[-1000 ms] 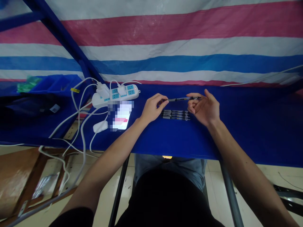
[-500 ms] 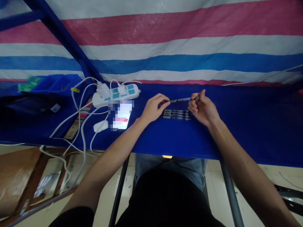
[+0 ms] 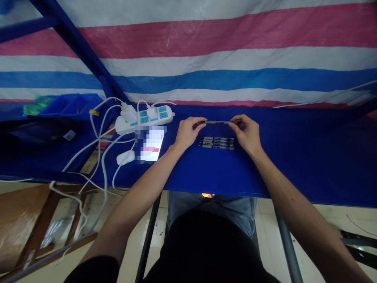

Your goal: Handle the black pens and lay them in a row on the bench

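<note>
A slim pen point(image 3: 217, 122) with a grey grip and a dark, partly clear barrel lies level between my two hands. My left hand point(image 3: 189, 131) pinches its left end between thumb and fingers. At the other end, the thumb and fingers of my right hand point(image 3: 247, 133) are closed on it. Just below, on the blue tabletop point(image 3: 212, 173), several similar pens point(image 3: 217, 143) lie side by side in a neat stack of rows, their grey grips to the left. Fingertips hide both ends of the held pen.
Left of my hands are a lit phone point(image 3: 152, 145), a white power strip point(image 3: 144, 118) with plugs, a white adapter point(image 3: 125, 157) and looping white cables point(image 3: 103, 165). A blue tray point(image 3: 70, 105) stands farther left. A striped sheet point(image 3: 220, 35) hangs behind the table.
My right hand has turned from palm-up to a pinch over the pen's right end. The pen has shifted slightly left and up and is more level. My left hand keeps its grip.
</note>
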